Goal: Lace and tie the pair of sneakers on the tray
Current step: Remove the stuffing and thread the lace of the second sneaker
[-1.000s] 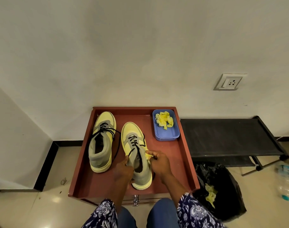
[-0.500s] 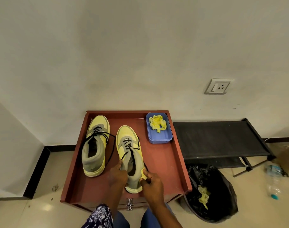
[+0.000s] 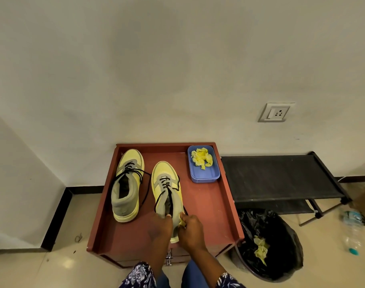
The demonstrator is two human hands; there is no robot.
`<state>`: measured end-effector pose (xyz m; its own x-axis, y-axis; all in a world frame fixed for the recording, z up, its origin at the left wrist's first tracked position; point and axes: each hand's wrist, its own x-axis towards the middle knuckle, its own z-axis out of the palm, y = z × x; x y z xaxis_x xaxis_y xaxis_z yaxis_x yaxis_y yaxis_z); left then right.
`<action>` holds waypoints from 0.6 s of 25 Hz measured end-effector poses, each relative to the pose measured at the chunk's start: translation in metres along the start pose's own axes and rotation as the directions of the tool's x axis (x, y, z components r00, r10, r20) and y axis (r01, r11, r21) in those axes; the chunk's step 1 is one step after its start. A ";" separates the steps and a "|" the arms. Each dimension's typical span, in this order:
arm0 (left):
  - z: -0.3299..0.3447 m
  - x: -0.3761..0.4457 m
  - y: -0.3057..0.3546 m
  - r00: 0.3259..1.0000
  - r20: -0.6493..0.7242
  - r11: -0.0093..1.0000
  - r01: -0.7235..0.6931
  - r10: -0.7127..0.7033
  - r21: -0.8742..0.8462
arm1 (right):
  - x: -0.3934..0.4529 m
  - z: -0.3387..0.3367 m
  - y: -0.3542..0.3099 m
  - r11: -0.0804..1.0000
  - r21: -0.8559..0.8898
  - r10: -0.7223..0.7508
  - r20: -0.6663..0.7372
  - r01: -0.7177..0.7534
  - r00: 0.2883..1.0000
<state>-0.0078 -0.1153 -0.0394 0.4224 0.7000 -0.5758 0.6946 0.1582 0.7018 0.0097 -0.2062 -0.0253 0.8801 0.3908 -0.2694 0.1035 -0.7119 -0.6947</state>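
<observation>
Two yellow and grey sneakers with loose black laces stand on a red-brown tray (image 3: 217,206), toes toward the wall. The left sneaker (image 3: 126,186) sits untouched, its lace ends hanging down both sides. My left hand (image 3: 159,227) grips the heel collar of the right sneaker (image 3: 165,188). My right hand (image 3: 191,229) is beside that heel, closed on a small crumpled yellow wad (image 3: 182,222); a black lace end runs down close to its fingers. The sneaker's heel is hidden behind both hands.
A blue dish (image 3: 204,175) with crumpled yellow paper sits at the tray's back right corner. A black low rack (image 3: 281,175) stands to the right, with a bin lined in black plastic (image 3: 271,244) in front of it. A plastic bottle (image 3: 353,231) lies on the floor.
My right hand has moved from the sneaker's eyelets back to its heel, still holding the yellow wad. The left hand has slid back to the heel collar. The camera has shifted.
</observation>
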 end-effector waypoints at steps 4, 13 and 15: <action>-0.001 0.000 -0.007 0.993 0.108 0.995 -0.031 0.041 -0.093 | -0.003 0.001 -0.006 1.000 0.004 -0.005 0.009 0.005 1.000; 0.000 0.021 -0.041 0.973 0.231 0.981 0.050 -0.006 -0.186 | -0.015 0.002 -0.012 0.999 -0.027 0.021 0.020 -0.021 1.000; -0.017 -0.013 -0.019 0.963 0.268 0.972 0.061 0.003 -0.229 | -0.017 -0.001 -0.013 0.999 -0.026 0.025 0.010 -0.025 1.000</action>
<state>-0.0366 -0.1156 -0.0380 0.5653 0.4880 -0.6651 0.5671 0.3557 0.7429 -0.0060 -0.2038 -0.0116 0.8777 0.3790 -0.2934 0.0938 -0.7362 -0.6703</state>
